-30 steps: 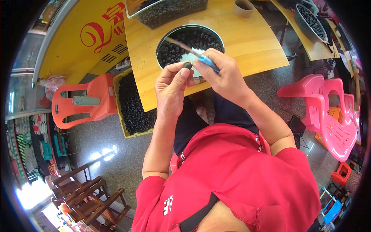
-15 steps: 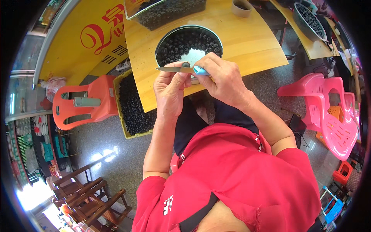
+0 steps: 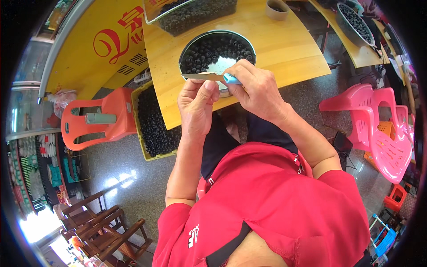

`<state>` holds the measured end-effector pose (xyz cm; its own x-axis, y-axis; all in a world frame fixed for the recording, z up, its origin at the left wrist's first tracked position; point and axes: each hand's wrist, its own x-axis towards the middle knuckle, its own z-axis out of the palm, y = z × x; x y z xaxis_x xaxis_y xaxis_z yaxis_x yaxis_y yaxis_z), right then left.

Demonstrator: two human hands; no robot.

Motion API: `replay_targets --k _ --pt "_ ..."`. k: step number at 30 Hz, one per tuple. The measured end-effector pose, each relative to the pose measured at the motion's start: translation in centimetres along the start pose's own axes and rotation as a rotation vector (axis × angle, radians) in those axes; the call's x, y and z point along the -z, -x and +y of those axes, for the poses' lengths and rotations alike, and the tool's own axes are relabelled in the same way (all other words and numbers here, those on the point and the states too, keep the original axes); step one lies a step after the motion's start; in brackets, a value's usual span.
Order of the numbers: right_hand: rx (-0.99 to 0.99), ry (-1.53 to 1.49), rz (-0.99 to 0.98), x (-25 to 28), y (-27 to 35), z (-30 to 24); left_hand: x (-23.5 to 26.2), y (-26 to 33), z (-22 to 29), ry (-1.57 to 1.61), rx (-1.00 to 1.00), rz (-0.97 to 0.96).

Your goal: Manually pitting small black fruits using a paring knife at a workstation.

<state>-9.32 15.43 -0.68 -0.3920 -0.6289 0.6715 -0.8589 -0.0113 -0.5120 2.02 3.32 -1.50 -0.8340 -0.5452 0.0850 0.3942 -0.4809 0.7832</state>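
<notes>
In my right hand (image 3: 257,84) is a small knife with a light blue handle (image 3: 231,79), the fingers wrapped round it. Its blade (image 3: 202,76) points left and lies across the fingertips of my left hand (image 3: 196,100). That hand is closed in a pinch, thumb against fingers. Whatever it may hold is hidden by the fingers and blade. Just beyond both hands, a round bowl (image 3: 181,66) stands on the wooden table. Small round dark pieces (image 3: 198,58) line its far and left sides, and its pale bottom shows at the near side.
A clear tub (image 3: 195,18) of dark pieces and a small tan bowl (image 3: 276,13) sit on the table (image 3: 289,49). Below left stands a yellow crate (image 3: 143,138) full of dark pieces, beside an orange chair (image 3: 120,113). Pink chairs (image 3: 356,102) stand at right.
The dark piece seen between my left fingertips is out of sight. The knife and right hand have shifted slightly, the blade now sitting a little higher over the left fingers.
</notes>
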Motion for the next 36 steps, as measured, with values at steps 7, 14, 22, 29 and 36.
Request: replay_targets --k 7,14,22,29,36 --pt "0.002 0.008 -0.001 -0.1 -0.1 0.0 0.4 -0.2 -0.1 -0.030 -0.021 -0.029" --pt "-0.006 0.035 -0.028 -0.7 0.0 0.4 0.7 0.5 0.8 -0.050 -0.025 -0.009" --pt "-0.176 0.088 0.092 1.4 -0.9 4.2 9.0 1.5 4.8 -0.018 -0.309 0.027" --pt "-0.386 0.254 0.232 1.8 1.0 12.4 28.2 4.8 1.3 -0.522 0.025 0.771" --pt "-0.574 0.174 0.187 0.7 3.0 15.5 32.2 6.3 1.0 -0.834 0.174 0.987"
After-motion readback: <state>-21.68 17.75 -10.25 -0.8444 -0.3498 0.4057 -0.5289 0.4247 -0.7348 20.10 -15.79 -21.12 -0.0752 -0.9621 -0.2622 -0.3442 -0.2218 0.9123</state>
